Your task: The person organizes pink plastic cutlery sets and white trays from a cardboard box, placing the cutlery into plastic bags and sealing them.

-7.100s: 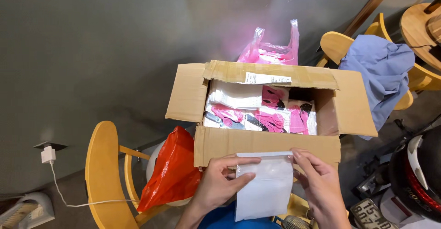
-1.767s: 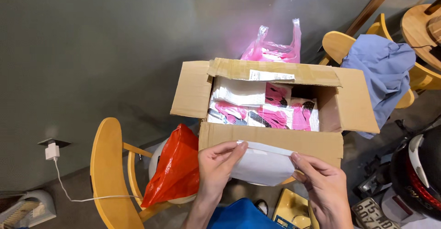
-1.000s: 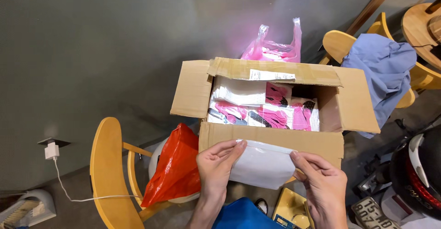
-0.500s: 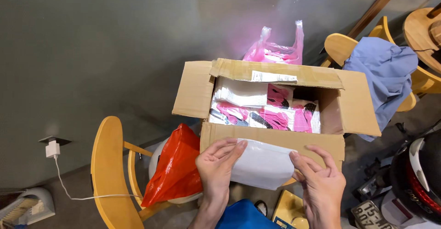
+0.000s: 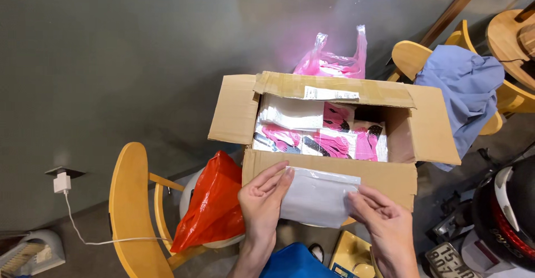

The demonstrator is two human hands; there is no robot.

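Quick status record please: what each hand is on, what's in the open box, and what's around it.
left hand: fingers laid on the left end of a white plastic pouch
right hand: fingertips on the pouch's right edge
pouch: flat, held against the near flap of the cardboard box
box: open, flaps spread, holding pink and white packets
left of box: orange plastic bag on a wooden chair
behind box: pink plastic bag
right: blue cloth draped on another chair
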